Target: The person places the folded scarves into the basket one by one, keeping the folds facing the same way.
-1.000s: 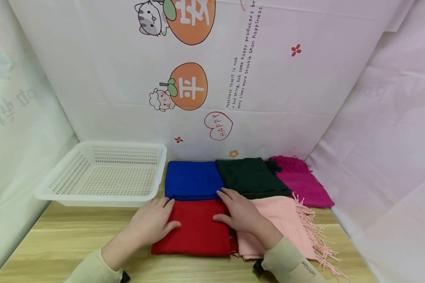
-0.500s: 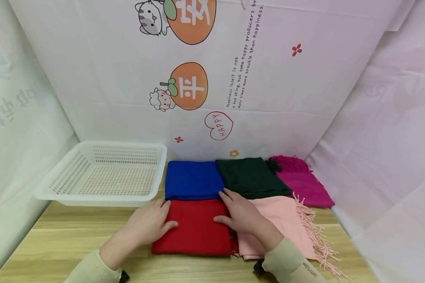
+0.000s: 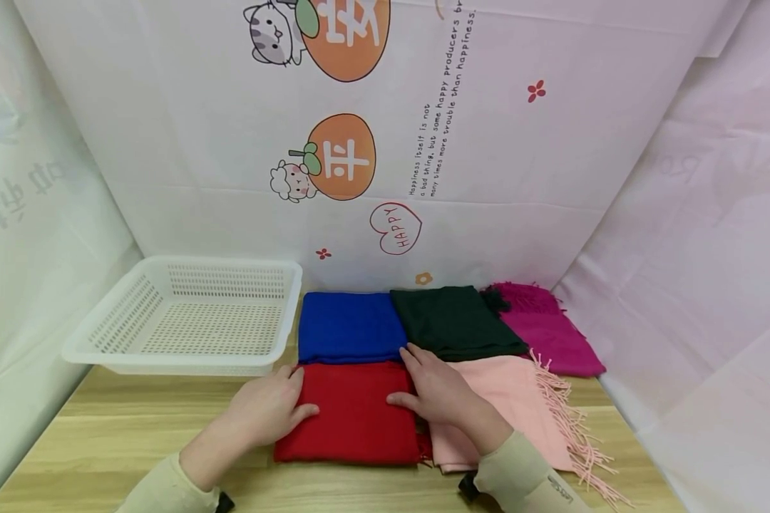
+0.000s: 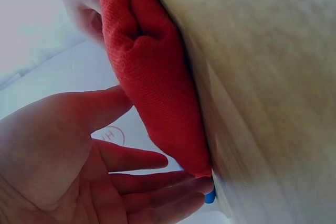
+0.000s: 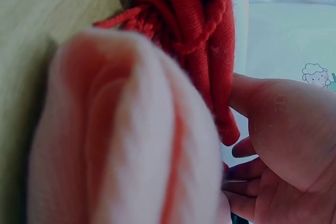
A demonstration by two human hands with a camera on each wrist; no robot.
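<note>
A folded red scarf (image 3: 353,413) lies flat at the front middle of the table. My left hand (image 3: 266,406) rests along its left side, thumb on the top face and the other fingers at the far left corner. In the left wrist view those fingers (image 4: 144,192) are fairly straight beside the thick folded edge. On the opposite side my right hand (image 3: 439,388) touches the scarf, its thumb on top and its fingertips near the far right corner. In the right wrist view, the folded edge of a pink scarf (image 5: 126,145) partly hides the red one and its fringe.
A white perforated basket (image 3: 289,313) stands at the back left. Folded blue (image 3: 353,328), dark green (image 3: 458,320) and magenta (image 3: 555,335) scarves lie in a back row. The fringed pink scarf sits under my right forearm. A printed white cloth (image 3: 488,178) rises behind the table.
My left hand has slid slightly left and nearer along the red scarf's edge. My right fingertips have shifted a little to the right. The scarves have stayed put.
</note>
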